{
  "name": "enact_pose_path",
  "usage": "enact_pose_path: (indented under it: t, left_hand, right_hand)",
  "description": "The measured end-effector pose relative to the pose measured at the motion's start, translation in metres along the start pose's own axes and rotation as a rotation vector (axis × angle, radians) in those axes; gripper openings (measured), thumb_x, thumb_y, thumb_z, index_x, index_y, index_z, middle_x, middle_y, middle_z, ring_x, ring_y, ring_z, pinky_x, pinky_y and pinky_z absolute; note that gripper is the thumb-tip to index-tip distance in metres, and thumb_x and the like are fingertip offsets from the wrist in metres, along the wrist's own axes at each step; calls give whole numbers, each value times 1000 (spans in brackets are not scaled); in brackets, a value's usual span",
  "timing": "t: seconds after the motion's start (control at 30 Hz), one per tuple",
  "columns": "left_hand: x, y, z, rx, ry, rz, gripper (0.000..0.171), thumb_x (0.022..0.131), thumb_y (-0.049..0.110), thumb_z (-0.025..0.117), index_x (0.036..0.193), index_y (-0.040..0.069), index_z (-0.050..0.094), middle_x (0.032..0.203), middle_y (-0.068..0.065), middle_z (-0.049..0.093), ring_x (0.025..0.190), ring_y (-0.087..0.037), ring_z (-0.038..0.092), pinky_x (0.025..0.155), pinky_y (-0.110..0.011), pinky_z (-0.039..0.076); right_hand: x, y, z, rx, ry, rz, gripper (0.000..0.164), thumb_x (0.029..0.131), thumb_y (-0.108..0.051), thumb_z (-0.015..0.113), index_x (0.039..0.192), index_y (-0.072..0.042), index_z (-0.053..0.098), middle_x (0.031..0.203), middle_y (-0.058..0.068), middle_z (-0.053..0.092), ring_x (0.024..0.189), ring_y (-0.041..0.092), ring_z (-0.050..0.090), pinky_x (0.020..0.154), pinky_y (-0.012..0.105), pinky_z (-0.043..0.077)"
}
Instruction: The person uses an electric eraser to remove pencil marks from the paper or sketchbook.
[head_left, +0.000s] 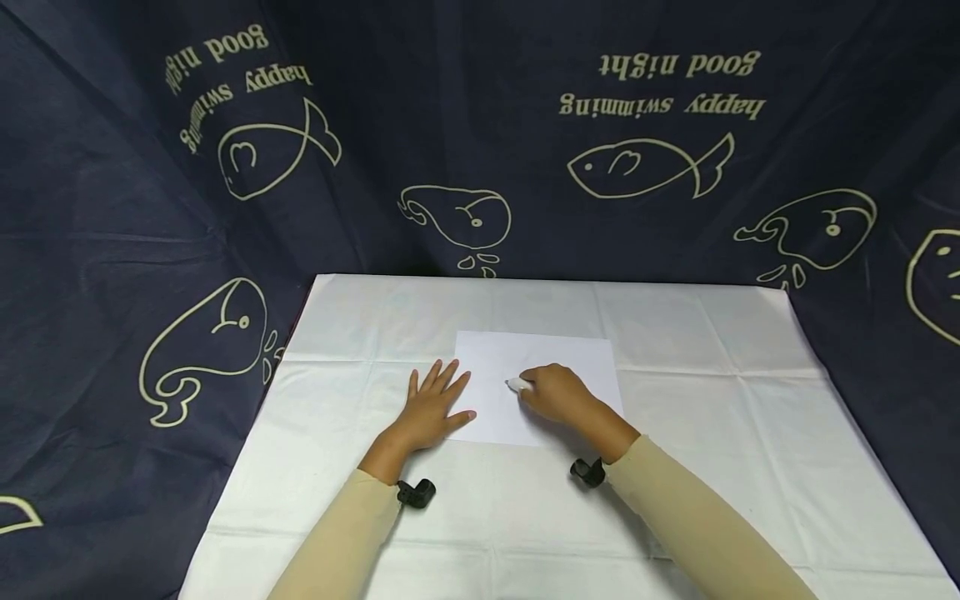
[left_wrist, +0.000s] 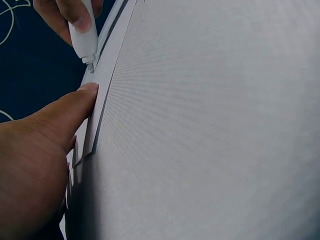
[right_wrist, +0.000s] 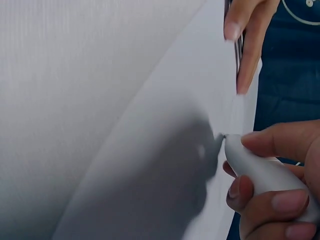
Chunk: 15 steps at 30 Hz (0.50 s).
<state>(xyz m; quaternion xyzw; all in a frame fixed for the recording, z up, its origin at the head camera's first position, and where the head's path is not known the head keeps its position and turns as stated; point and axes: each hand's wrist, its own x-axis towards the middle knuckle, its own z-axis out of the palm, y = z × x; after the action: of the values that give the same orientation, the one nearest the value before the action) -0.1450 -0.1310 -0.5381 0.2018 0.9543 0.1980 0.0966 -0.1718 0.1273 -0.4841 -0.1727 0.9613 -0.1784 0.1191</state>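
Observation:
A sheet of white paper [head_left: 487,425] lies on the white-covered table. My left hand [head_left: 429,414] rests at its left edge with fingers spread, the thumb reaching onto the sheet. In my right hand [head_left: 557,393] is a thick white pen [head_left: 517,384], pinched between thumb and fingers above the middle of the paper. The right wrist view shows the white pen [right_wrist: 270,175] slanting, its narrow tip at or very near the sheet, beside its shadow. From the left wrist, the pen [left_wrist: 85,37] shows a stepped nozzle and a grey tip. No clear mark on the paper can be made out.
The white tablecloth [head_left: 720,400] has fold creases and extends around the sheet. Behind and beside the table hangs a dark blue cloth [head_left: 525,117] with fish and whale drawings and lettering. A small black camera [head_left: 417,493] sits on the left wrist, another black camera [head_left: 588,472] on the right.

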Motion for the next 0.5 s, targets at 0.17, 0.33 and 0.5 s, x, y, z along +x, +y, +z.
enact_pose_path:
  t: [0.17,0.33,0.5]
  left_hand:
    - [0,0,0,-9,-1,-1,75,101,56,51,162,20,26,172,-6,9,160,-34,0,122,-68,-6]
    - [1,0,0,-6,-10,-9,75,101,57,50,162,21,24,173,-5,7,160,-33,-2,122,-67,-7]
    - [0,0,-1,0,-6,-10,75,101,56,51,162,21,25,172,-5,8,160,-33,-1,123,-66,-6]
  right_hand:
    - [9,14,-4,-16,56,21,38,96,-24,63,128,-3,69,123,19,73,118,40,66,102,52,52]
    - [15,26,-8,-39,90,56,38,97,-25,61,128,-6,69,121,19,73,114,41,68,97,52,54]
    - [17,32,-7,-27,97,62,39,96,-26,61,129,-6,69,119,18,74,109,39,69,93,51,55]
